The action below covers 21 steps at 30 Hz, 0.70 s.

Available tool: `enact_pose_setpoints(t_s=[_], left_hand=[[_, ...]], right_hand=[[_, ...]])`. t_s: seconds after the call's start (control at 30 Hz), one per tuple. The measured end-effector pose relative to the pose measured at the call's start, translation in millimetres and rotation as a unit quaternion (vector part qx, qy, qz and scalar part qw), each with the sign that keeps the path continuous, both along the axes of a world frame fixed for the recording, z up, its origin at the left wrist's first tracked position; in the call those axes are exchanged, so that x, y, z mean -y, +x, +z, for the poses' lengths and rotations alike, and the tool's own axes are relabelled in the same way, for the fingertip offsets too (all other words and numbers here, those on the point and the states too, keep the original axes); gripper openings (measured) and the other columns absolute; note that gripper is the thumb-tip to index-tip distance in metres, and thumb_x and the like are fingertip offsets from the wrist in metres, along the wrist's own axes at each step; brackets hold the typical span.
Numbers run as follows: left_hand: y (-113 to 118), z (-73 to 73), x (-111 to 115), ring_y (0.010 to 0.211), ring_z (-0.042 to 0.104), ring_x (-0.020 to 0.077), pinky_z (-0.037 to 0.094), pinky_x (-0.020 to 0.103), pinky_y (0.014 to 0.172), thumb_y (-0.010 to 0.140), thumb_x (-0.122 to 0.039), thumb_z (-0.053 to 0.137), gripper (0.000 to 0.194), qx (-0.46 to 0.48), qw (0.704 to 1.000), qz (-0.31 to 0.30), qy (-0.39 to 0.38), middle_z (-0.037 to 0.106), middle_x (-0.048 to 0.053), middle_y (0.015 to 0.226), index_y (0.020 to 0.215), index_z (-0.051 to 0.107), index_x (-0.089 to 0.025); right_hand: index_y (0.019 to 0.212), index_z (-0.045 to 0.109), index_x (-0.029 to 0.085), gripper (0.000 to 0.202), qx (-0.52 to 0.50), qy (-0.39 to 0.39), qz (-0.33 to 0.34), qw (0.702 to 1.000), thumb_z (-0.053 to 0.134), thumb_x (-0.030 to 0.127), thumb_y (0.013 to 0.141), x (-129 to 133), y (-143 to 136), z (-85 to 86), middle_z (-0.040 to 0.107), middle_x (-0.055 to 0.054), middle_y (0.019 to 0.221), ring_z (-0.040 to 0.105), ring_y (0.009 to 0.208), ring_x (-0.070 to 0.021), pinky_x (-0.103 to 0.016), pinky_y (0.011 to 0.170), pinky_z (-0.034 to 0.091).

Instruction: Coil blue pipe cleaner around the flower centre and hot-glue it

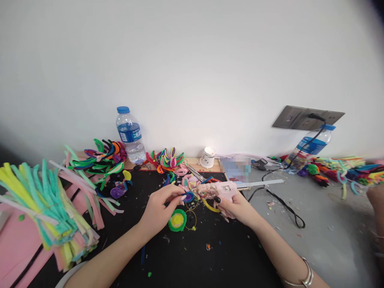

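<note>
Gluing mid-frame: right hand grips the pink glue gun, left hand pinches a purple pipe-cleaner coil at its nozzle; steady squeeze needed.

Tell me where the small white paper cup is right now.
In the head view, the white paper cup stands at the back of the table against the wall, just right of centre, between the pile of coloured pipe-cleaner loops and the blurred box.

Behind our left hand a bottle stands; a paper cup sits behind our right hand.
</note>
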State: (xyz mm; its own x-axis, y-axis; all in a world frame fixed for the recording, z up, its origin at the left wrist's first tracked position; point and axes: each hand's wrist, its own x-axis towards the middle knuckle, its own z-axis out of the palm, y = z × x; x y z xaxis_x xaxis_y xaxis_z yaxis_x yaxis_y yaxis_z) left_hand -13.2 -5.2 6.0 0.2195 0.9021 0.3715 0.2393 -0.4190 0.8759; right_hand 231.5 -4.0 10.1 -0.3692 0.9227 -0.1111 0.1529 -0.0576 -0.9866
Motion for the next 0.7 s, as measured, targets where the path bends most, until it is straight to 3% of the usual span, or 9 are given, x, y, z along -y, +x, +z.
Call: enact_pose_setpoints(t_s=[0.5, 0.7], left_hand=[[-1.1, -3.8, 0.4, 0.066, 0.064, 0.0141, 0.053, 0.024, 0.064, 0.081, -0.016, 0.054, 0.007, 0.024, 0.999, 0.009, -0.02, 0.064, 0.003, 0.083, 0.082, 0.06, -0.018], [-2.6, -8.1, -0.7, 0.065, 0.065, 0.014, 0.054, 0.026, 0.065, 0.081, -0.016, 0.054, 0.006, 0.043, 0.998, 0.014, -0.04, 0.065, 0.004, 0.087, 0.084, 0.059, -0.018]], right_hand=[[0.1, 0.047, 0.015, 0.04, 0.005, -0.015, -0.021, 1.0, 0.061, 0.044, 0.075, -1.3, 1.9, -0.5, 0.041, 0.01, 0.046, 0.036, 0.035, -0.0055, -0.018, 0.035, 0.035], [0.093, 0.047, 0.015, 0.036, 0.015, -0.016, -0.029, 0.999, 0.06, 0.043, 0.075, -0.8, 1.0, 1.6, 0.043, 0.009, 0.047, 0.036, 0.037, -0.0053, -0.018, 0.036, 0.035]])
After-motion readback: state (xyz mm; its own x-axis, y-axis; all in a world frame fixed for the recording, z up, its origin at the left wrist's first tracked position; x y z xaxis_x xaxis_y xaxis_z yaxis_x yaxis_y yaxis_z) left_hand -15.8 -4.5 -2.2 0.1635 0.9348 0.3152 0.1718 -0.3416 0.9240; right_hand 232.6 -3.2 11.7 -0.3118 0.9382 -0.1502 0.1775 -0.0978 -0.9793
